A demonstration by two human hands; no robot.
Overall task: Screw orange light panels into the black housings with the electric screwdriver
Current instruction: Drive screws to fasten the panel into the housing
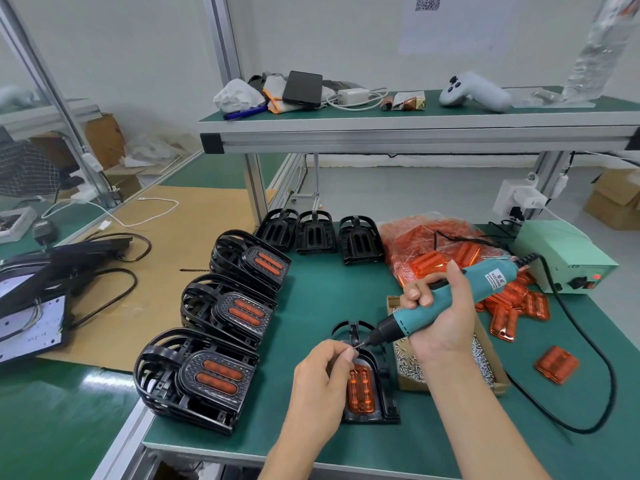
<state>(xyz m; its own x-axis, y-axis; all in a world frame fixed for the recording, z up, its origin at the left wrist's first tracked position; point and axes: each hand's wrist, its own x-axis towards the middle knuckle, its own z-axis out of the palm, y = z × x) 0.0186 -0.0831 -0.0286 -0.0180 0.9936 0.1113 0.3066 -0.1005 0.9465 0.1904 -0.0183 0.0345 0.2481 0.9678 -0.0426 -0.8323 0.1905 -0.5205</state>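
Left hand (320, 377) pinches a screw (356, 346) to the electric screwdriver (440, 304) gripped by the right hand (441, 315), above the orange light panel (360, 388) seated in its black housing (381, 386); next, likely driving it in.

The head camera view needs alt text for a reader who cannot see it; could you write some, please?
A person's right hand grips a teal electric screwdriver, its bit meeting a screw pinched by the left hand over an orange light panel in a black housing.

Bright, even overhead light, soft shadows, sharp centre, wide-angle bending and slight blur at the edges.
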